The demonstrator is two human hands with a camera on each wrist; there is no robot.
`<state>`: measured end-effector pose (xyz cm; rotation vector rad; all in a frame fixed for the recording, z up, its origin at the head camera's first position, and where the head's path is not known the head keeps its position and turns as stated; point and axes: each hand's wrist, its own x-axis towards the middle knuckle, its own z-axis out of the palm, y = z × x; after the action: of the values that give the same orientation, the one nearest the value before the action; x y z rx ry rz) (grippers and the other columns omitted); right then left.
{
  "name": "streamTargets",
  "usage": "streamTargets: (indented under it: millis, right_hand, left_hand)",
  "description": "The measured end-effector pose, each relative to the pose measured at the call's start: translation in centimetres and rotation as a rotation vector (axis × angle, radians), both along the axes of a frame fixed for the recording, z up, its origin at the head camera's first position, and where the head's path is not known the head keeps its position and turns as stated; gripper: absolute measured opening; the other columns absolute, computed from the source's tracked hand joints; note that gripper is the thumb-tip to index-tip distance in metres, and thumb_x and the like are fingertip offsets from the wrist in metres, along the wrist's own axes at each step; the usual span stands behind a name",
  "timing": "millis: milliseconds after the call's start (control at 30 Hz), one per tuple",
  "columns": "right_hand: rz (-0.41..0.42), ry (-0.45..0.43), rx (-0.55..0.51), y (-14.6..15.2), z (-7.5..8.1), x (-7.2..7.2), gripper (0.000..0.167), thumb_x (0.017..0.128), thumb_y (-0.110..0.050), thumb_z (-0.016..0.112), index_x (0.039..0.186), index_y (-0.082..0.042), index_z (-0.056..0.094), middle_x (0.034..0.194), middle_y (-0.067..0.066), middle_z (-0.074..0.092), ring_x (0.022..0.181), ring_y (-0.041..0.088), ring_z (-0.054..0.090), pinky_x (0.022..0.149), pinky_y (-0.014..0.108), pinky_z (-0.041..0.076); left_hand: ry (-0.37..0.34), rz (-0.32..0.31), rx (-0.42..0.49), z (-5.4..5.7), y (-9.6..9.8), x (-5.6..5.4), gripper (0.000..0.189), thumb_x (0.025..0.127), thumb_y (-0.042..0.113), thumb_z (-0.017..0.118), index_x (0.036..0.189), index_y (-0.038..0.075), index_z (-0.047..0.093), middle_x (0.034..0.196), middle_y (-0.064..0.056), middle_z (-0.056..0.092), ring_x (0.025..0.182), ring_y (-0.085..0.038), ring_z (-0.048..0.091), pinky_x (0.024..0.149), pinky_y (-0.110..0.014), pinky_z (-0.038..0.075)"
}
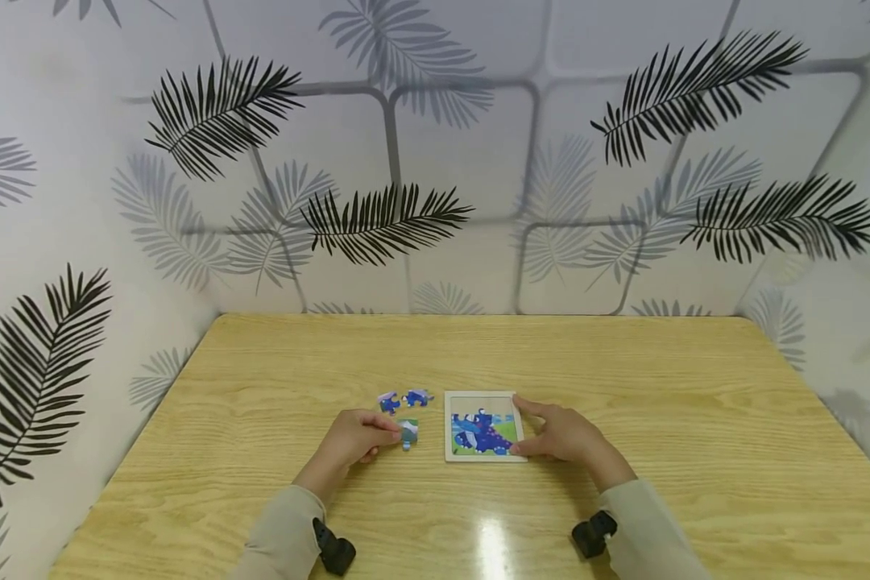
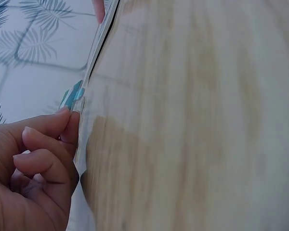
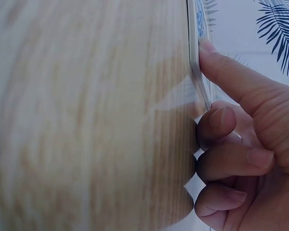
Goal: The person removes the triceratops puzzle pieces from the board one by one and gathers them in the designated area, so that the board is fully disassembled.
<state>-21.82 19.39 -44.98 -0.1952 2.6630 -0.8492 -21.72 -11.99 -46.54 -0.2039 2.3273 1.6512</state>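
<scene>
In the head view my left hand (image 1: 358,439) pinches a jigsaw piece (image 1: 408,432) between thumb and fingers, just left of the puzzle tray. In the left wrist view the same piece (image 2: 72,95) shows its teal edge at the fingertips. My right hand (image 1: 561,435) holds the right side of the white-rimmed puzzle tray (image 1: 449,427), index finger by the upper corner and thumb on the rim lower down. Its other fingers are bent in the right wrist view. Inside the tray a blue dinosaur picture (image 1: 486,437) is partly assembled, with bare backing along the top.
Two loose jigsaw pieces, one (image 1: 389,402) and another (image 1: 417,397), lie on the wooden table (image 1: 609,362) beyond my left hand. A wall (image 1: 464,161) with leaf patterns rises behind the table's far edge. Black wrist cameras sit at both sleeves.
</scene>
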Motion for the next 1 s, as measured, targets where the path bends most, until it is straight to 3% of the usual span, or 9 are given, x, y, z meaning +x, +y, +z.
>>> streamTargets:
  millis: [133, 333, 833, 1000]
  right_hand:
    - [0.007, 0.003, 0.000, 0.0, -0.1, 0.0, 0.084, 0.076, -0.040, 0.078, 0.146, -0.018, 0.038, 0.144, 0.023, 0.038, 0.128, 0.041, 0.039, 0.099, 0.057, 0.034]
    - [0.011, 0.009, -0.004, 0.1, -0.2, 0.0, 0.084, 0.076, -0.041, 0.077, 0.146, -0.018, 0.037, 0.144, 0.023, 0.038, 0.131, 0.043, 0.035, 0.099, 0.057, 0.034]
    - [0.026, 0.001, 0.002, 0.1, 0.0, -0.1, 0.085, 0.076, -0.044, 0.076, 0.147, -0.019, 0.036, 0.144, 0.024, 0.037, 0.129, 0.044, 0.037, 0.098, 0.057, 0.035]
    - [0.036, 0.016, 0.006, 0.1, 0.1, 0.0, 0.084, 0.076, -0.044, 0.076, 0.146, -0.017, 0.037, 0.142, 0.025, 0.039, 0.124, 0.039, 0.045, 0.096, 0.054, 0.039]
  left_hand:
    - [0.001, 0.040, -0.021, 0.2, -0.9, 0.1, 0.006, 0.077, 0.003, 0.076, 0.081, 0.004, 0.072, 0.065, 0.001, 0.059, 0.048, -0.007, 0.039, 0.045, -0.019, 0.032]
    - [0.023, 0.058, -0.078, 0.7, -2.0, 0.0, 0.005, 0.077, 0.001, 0.074, 0.078, 0.003, 0.070, 0.061, 0.001, 0.054, 0.048, -0.008, 0.040, 0.046, -0.021, 0.034]
    - [0.011, 0.046, -0.099, 0.9, -3.2, -0.4, 0.006, 0.080, -0.001, 0.072, 0.085, -0.003, 0.069, 0.063, -0.001, 0.057, 0.047, -0.008, 0.041, 0.045, -0.019, 0.036]
    - [0.024, 0.049, -0.082, 0.7, -3.3, -0.4, 0.009, 0.080, -0.001, 0.072, 0.087, -0.004, 0.068, 0.063, -0.001, 0.057, 0.048, -0.008, 0.041, 0.046, -0.020, 0.036]
